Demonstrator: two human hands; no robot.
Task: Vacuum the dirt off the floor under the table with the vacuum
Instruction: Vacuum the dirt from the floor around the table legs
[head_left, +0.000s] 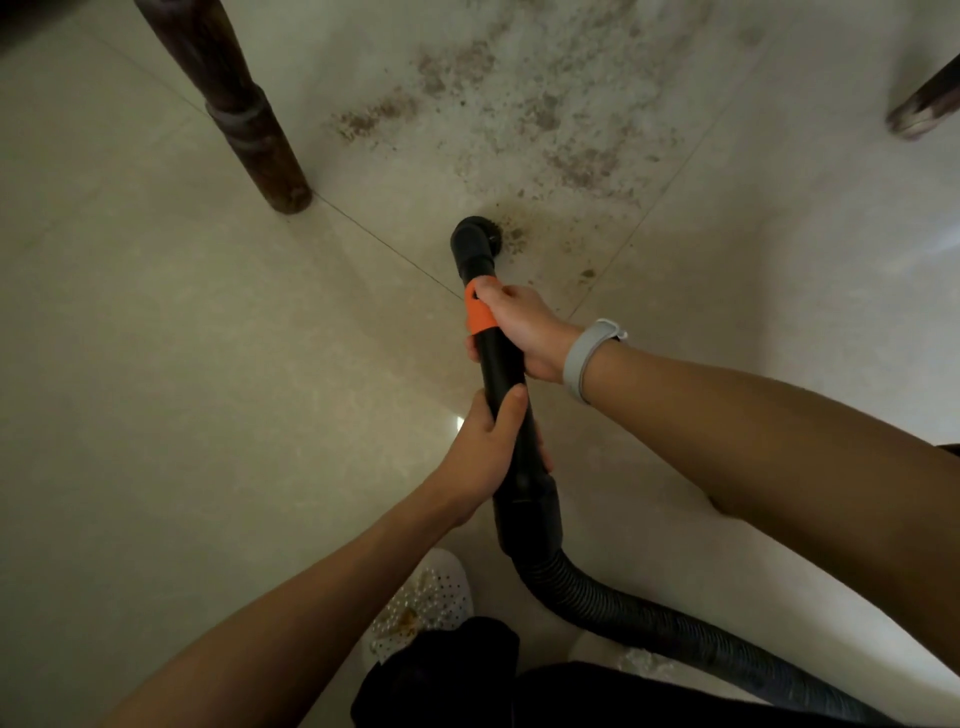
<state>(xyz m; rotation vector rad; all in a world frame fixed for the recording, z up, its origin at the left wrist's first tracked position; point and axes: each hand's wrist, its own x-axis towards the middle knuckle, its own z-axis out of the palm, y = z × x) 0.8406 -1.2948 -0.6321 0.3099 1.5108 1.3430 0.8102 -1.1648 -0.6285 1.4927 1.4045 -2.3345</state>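
both hands wrap the wand (506, 384): the right hand (524, 332) curls round its orange collar (479, 312), the left hand (485, 452) clasps the black tube nearer. the wand looks stiff and light (the ribbed hose (613, 608) trailing near right is soft and may drag). its nozzle (475, 244) sits on the floor (156, 364) at the near edge of the dirt (545, 119), which spreads far, between two legs (244, 114).
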